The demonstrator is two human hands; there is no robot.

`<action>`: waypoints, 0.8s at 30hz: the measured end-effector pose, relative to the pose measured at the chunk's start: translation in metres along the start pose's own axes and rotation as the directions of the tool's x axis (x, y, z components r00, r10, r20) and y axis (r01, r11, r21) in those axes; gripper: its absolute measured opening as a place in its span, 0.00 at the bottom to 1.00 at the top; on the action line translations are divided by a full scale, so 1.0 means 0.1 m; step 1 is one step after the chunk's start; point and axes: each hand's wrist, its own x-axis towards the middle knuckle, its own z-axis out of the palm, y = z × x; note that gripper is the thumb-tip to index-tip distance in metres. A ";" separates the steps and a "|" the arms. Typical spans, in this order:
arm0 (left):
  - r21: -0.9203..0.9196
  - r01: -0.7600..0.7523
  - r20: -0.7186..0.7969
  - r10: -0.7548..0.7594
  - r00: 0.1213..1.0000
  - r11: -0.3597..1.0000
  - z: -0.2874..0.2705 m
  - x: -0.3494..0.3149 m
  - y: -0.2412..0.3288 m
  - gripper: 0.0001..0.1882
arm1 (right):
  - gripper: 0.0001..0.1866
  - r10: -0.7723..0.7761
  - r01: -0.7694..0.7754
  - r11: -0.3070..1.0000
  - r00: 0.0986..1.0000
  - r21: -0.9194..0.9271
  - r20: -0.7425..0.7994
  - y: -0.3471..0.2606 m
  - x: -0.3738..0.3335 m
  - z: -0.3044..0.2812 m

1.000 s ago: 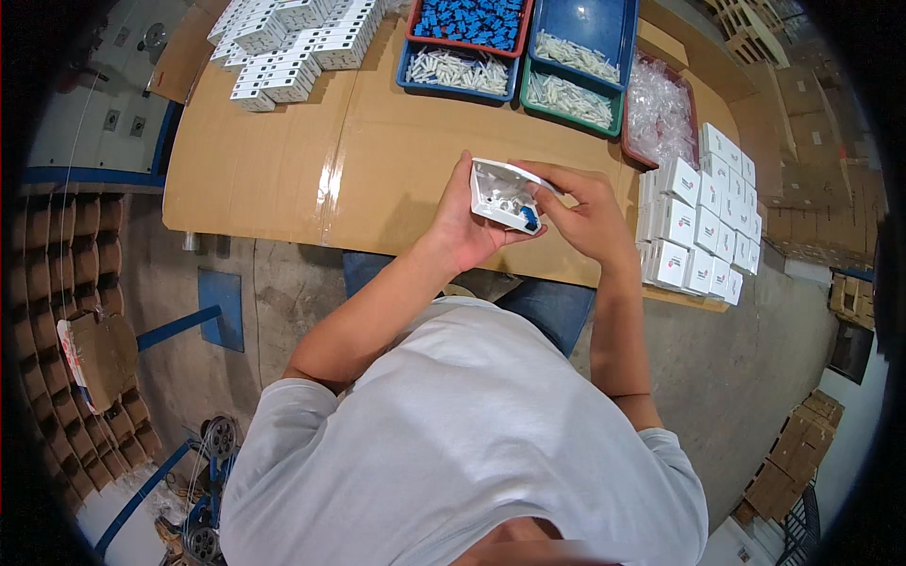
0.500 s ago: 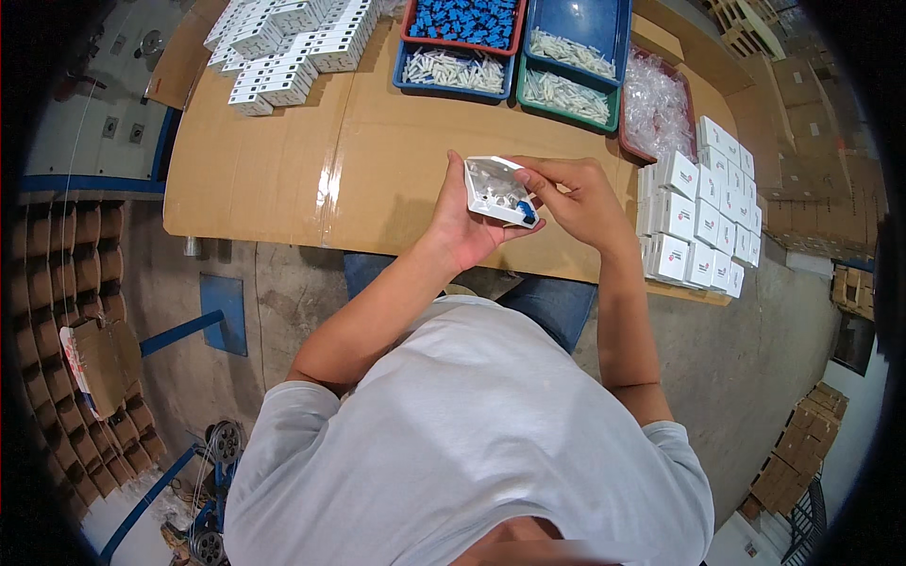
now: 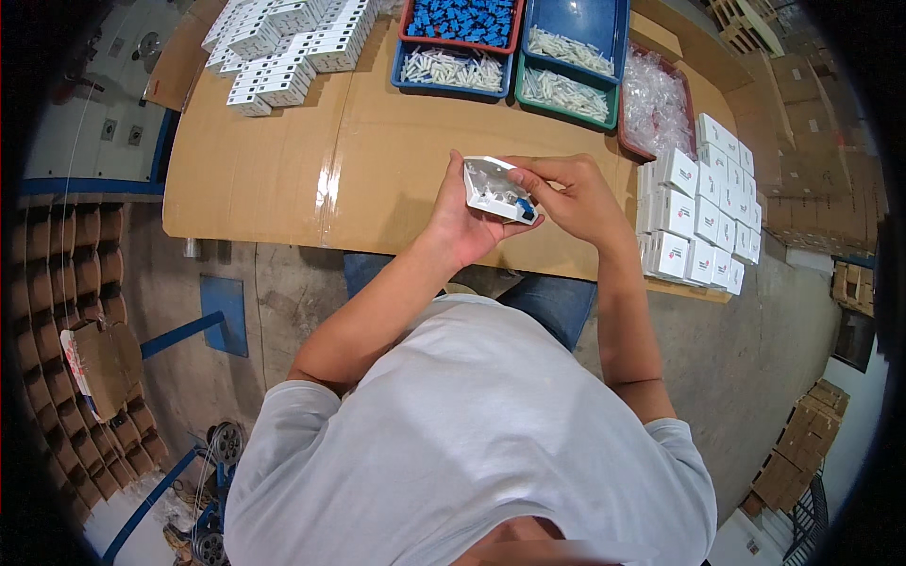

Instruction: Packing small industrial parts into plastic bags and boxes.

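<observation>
Holding the small clear bag tight in the left hand, the right hand has now pushed a blue piece into it, pinching it.

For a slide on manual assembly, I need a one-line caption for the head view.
Both hands, left hand and right hand, hold a white plastic housing with a small blue part above the cardboard-covered table.

The left hand covers the underside of the white plastic part, and the right hand hides its far end; the small blue piece between the fingers is too small to identify. Beyond the hands, the blue tray and white boxes are cut off by the top edge. Contents of the clear bags cannot be made out.
</observation>
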 end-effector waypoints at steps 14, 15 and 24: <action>-0.049 0.023 0.006 -0.023 1.000 0.999 -0.01 0.04 0.01 0.42 | 0.12 0.079 -0.086 0.994 0.992 0.072 0.094 0.16 0.10 -0.02; -0.048 0.024 0.007 -0.024 1.000 0.999 -0.01 0.04 0.02 0.42 | 0.12 0.064 -0.072 0.994 0.994 0.081 0.092 0.17 0.11 -0.02; -0.051 0.012 0.071 -0.009 0.997 0.999 -0.06 0.00 0.01 0.38 | 0.12 0.070 -0.080 0.994 0.990 0.077 0.125 0.11 0.13 -0.07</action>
